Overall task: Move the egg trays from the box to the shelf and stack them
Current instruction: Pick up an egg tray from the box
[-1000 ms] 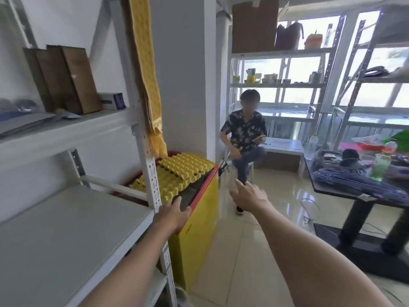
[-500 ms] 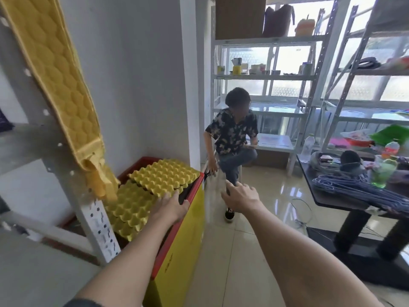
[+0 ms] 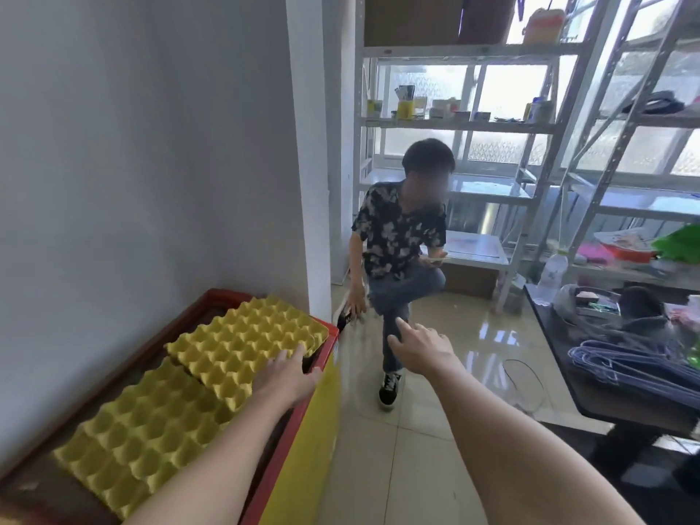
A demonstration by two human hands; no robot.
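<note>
Two yellow egg trays lie in a red-rimmed yellow box (image 3: 327,358) at the lower left, against the wall. The far egg tray (image 3: 248,337) overlaps the near egg tray (image 3: 140,437). My left hand (image 3: 288,377) rests flat on the near right edge of the far tray, fingers spread, gripping nothing. My right hand (image 3: 420,348) hovers open in the air to the right of the box, above the floor. The shelf next to the box is out of view.
A person (image 3: 401,244) sits just beyond the box, one foot stretched toward me. A dark table (image 3: 591,384) with blue hangers and clutter stands at the right. White metal racks (image 3: 466,123) line the window. Tiled floor lies between box and table.
My view has swung right and forward, so the white shelf and hanging yellow tray left the frame. My left hand moved from the box rim onto the far tray.
</note>
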